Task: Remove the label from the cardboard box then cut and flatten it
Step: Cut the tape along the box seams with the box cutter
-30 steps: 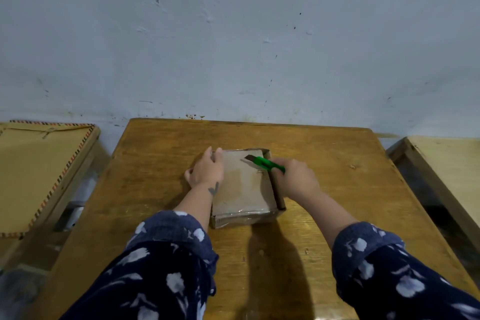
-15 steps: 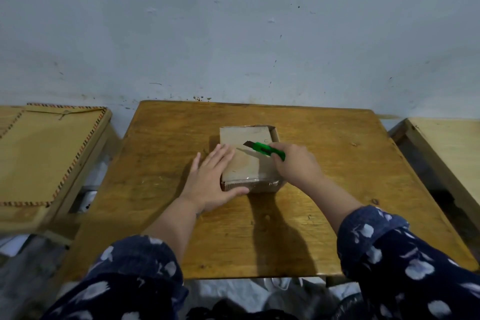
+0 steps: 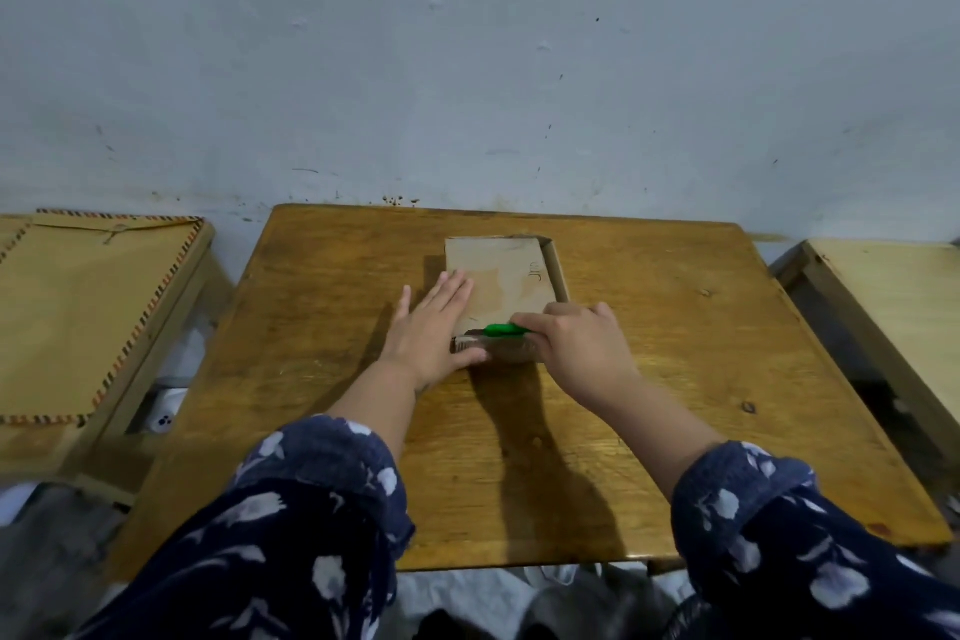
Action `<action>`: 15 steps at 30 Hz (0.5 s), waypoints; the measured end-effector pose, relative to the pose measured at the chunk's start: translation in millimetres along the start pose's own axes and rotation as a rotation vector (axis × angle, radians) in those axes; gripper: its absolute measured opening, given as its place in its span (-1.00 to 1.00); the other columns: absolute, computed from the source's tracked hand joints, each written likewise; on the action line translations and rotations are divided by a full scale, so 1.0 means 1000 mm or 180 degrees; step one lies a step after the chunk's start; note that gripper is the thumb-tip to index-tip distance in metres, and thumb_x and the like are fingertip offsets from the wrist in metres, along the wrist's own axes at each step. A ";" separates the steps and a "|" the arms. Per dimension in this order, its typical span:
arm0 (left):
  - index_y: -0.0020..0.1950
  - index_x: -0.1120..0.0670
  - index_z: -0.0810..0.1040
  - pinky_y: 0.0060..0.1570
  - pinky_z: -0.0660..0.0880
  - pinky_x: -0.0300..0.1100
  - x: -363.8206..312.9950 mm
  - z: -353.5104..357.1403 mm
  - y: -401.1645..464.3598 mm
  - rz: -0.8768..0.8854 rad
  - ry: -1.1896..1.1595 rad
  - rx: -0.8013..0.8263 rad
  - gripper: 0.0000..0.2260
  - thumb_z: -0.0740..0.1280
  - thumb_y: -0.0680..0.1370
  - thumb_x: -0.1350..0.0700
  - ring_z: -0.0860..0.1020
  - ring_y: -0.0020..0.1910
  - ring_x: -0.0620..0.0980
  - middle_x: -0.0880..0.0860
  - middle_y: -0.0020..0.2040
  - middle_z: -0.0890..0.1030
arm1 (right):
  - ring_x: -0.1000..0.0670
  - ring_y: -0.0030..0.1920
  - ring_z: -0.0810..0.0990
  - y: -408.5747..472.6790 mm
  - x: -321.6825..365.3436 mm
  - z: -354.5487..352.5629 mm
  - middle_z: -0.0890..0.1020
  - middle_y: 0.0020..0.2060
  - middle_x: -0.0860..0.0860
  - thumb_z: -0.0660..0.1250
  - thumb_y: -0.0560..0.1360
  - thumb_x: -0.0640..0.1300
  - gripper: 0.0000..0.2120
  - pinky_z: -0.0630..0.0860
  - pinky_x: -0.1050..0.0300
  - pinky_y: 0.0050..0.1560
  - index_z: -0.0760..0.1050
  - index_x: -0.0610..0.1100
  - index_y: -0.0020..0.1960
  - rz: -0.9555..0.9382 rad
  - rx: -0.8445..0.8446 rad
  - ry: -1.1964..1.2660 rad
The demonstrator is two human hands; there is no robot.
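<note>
A brown cardboard box (image 3: 506,278) lies on the wooden table (image 3: 675,379), its top flap facing up with a narrow dark gap along the right side. My left hand (image 3: 434,327) rests flat, fingers apart, on the box's left part, with the thumb over its near edge. My right hand (image 3: 576,343) grips a green utility knife (image 3: 504,329) at the box's near edge, the knife pointing left. The blade tip is too small to make out. No label is visible on the box.
A second wooden table with a patterned border (image 3: 93,317) stands to the left, and a pale wooden table (image 3: 893,307) to the right. A blue-grey wall (image 3: 467,68) runs behind. Cloth and dark items lie on the floor below the table's near edge.
My right hand has brought the knife from the top of the box down to its near edge. My left hand stays flat on the box's left side. The camera view shifted.
</note>
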State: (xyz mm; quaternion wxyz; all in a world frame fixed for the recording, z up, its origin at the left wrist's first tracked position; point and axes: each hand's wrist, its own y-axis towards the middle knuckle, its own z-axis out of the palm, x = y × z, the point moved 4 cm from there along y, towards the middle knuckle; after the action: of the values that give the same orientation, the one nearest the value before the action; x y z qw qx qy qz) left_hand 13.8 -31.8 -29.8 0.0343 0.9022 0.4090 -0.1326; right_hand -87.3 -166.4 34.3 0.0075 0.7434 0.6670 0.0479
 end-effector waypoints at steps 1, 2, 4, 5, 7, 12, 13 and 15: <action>0.58 0.01 -0.15 0.49 -0.20 0.16 0.000 0.000 0.000 0.0000 0.0003 -0.0002 -0.14 0.28 0.49 -0.26 -0.17 0.55 -0.07 -0.06 0.58 -0.17 | -0.06 0.11 0.53 0.002 0.001 0.000 0.61 0.06 0.02 0.08 0.63 -0.04 -0.67 0.28 0.00 0.02 0.40 0.13 0.35 -0.0025 -0.0020 -0.0031; 0.58 0.01 -0.15 0.49 -0.20 0.16 0.000 0.000 0.000 0.0003 -0.0002 -0.0013 -0.14 0.29 0.49 -0.25 -0.16 0.55 -0.07 -0.06 0.58 -0.17 | -0.07 0.11 0.54 0.004 0.003 -0.001 0.62 0.06 0.01 0.08 0.63 -0.04 -0.67 0.28 0.00 0.02 0.41 0.13 0.35 -0.0051 -0.0038 -0.0061; 0.58 0.01 -0.15 0.49 -0.21 0.15 0.001 0.000 0.001 0.0012 0.0002 -0.0038 -0.14 0.31 0.49 -0.22 -0.16 0.55 -0.06 -0.06 0.59 -0.16 | -0.08 0.11 0.54 0.007 0.007 -0.001 0.62 0.07 -0.01 0.08 0.63 -0.04 -0.67 0.28 -0.01 0.01 0.41 0.12 0.35 -0.0134 -0.0046 -0.0124; 0.58 0.01 -0.16 0.49 -0.22 0.14 0.001 0.000 0.001 0.0013 0.0009 -0.0039 -0.14 0.31 0.50 -0.21 -0.16 0.55 -0.06 -0.05 0.59 -0.16 | -0.08 0.11 0.53 0.008 0.009 0.000 0.62 0.08 -0.01 0.08 0.63 -0.04 -0.67 0.28 -0.02 0.01 0.41 0.12 0.35 -0.0179 -0.0031 -0.0171; 0.58 0.01 -0.16 0.47 -0.23 0.13 0.001 0.000 0.001 0.0014 0.0010 -0.0034 -0.14 0.32 0.50 -0.21 -0.16 0.55 -0.06 -0.05 0.59 -0.16 | -0.08 0.10 0.53 0.010 0.011 0.001 0.62 0.07 -0.01 0.10 0.62 -0.05 -0.67 0.29 -0.02 0.00 0.40 0.12 0.36 -0.0228 -0.0001 -0.0287; 0.58 0.02 -0.15 0.47 -0.25 0.12 -0.001 -0.002 -0.001 0.0029 -0.0047 -0.0050 -0.13 0.32 0.49 -0.22 -0.16 0.55 -0.06 -0.05 0.59 -0.15 | -0.09 0.11 0.50 0.011 0.016 -0.003 0.59 0.06 -0.02 0.17 0.59 -0.11 -0.63 0.28 -0.01 0.04 0.37 0.12 0.37 -0.0298 0.0006 -0.0559; 0.58 0.02 -0.14 0.48 -0.24 0.13 -0.001 -0.002 -0.002 0.0030 -0.0046 -0.0058 -0.13 0.32 0.49 -0.22 -0.15 0.55 -0.06 -0.05 0.59 -0.15 | -0.09 0.12 0.49 0.011 0.016 -0.005 0.59 0.07 -0.02 0.17 0.58 -0.12 -0.62 0.27 -0.01 0.05 0.36 0.11 0.38 -0.0310 0.0015 -0.0607; 0.58 0.02 -0.14 0.49 -0.23 0.14 -0.001 -0.003 -0.002 0.0024 -0.0031 -0.0053 -0.14 0.31 0.49 -0.22 -0.15 0.55 -0.07 -0.05 0.59 -0.15 | -0.09 0.12 0.48 0.010 0.011 -0.008 0.58 0.08 -0.01 0.17 0.58 -0.14 -0.60 0.27 -0.01 0.07 0.35 0.11 0.39 -0.0270 0.0089 -0.0650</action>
State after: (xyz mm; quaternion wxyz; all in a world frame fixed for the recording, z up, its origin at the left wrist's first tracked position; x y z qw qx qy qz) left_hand 12.5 -30.8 -26.7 0.0443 0.9027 0.4066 -0.1335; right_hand -76.8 -156.6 43.3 0.0671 0.7156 0.6942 -0.0379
